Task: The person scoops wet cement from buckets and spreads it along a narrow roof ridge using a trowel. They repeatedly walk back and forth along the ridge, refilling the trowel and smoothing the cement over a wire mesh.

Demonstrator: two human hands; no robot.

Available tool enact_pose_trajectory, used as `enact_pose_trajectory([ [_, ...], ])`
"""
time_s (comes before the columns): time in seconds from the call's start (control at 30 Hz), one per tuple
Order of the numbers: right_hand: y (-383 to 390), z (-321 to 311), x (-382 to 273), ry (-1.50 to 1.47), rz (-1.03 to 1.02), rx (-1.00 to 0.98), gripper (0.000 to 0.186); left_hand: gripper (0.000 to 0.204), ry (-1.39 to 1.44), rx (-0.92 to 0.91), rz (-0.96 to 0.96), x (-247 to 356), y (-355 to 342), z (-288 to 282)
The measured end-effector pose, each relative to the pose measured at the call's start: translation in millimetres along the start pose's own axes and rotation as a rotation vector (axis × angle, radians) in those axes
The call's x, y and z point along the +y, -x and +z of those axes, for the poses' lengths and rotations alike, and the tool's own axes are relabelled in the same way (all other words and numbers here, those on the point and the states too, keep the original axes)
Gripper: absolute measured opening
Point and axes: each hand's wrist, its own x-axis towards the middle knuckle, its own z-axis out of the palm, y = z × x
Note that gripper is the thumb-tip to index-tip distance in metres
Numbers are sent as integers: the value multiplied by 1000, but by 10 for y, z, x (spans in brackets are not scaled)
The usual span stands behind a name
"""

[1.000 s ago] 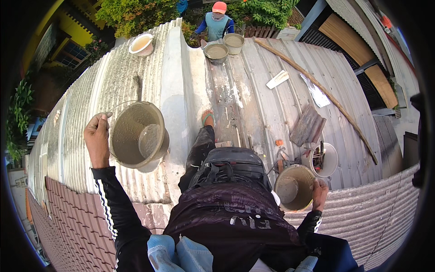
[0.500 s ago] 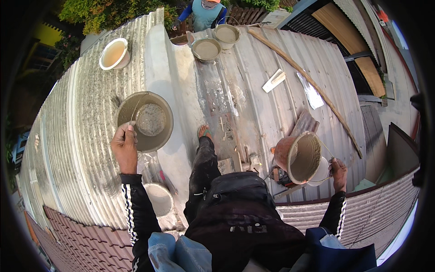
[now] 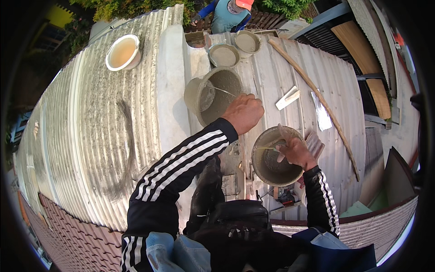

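Observation:
In front of me, my left hand (image 3: 244,112) is closed round the thin wire handle of a large grey bucket (image 3: 228,80). The bucket is tilted with its mouth toward the right, and cement residue coats its inside. Closer to my body, my right hand (image 3: 297,152) grips the yellowish handle of a second bucket (image 3: 267,168), with one finger stretched up over the rim. This bucket's mouth faces me, showing grey smears on the inner wall. Beyond the left bucket stand two containers of grey wet mix, a shallow pail (image 3: 224,55) and a bucket (image 3: 247,42).
A person (image 3: 224,20) in blue sleeves and an orange cap is at the far roof edge. A white basin (image 3: 122,53) of brownish liquid rests on the corrugated roof (image 3: 90,136). A long wooden pole (image 3: 317,97) lies at right. A dark wiry bundle (image 3: 127,122) lies at left.
My left hand has carried its bucket right and farther forward, arm reaching across. My right hand has brought its bucket inward and up. The view has shifted slightly.

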Motion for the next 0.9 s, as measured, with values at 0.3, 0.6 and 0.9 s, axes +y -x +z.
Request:
enact_pose_trajectory([
  [0.3, -1010, 363, 887, -621, 211, -43, 14, 14, 105, -159, 380, 34, -652, 1493],
  [0.6, -1505, 153, 1851, -804, 304, 73, 15, 66, 122, 247, -19, -1080, -786, 1659],
  [0.9, -1531, -165, 2288, -630, 563, 266, 30, 121, -352, -86, -1319, -3675, 410, 1699],
])
